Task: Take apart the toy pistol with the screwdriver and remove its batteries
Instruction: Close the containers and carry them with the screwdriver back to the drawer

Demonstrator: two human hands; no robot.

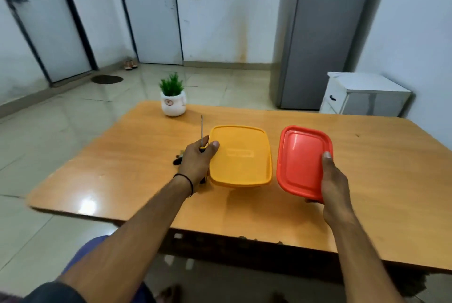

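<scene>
My left hand [197, 163] grips a thin screwdriver [201, 131], its shaft pointing up and away from me. The same hand's thumb lies on the lid of a yellow box [241, 155], which it holds by the left edge slightly above the table. My right hand [332, 180] grips a red lidded box [302, 158] by its right side, tilted and raised off the table. A small dark object [177, 159] peeks out left of my left hand; most of it is hidden, and I cannot tell whether it is the toy pistol. No batteries are visible.
The orange wooden table [137, 155] carries a small potted plant [172, 97] at its far edge. Beyond it are a tiled floor, a grey fridge [315, 33] and a white cabinet [364, 93] at the right.
</scene>
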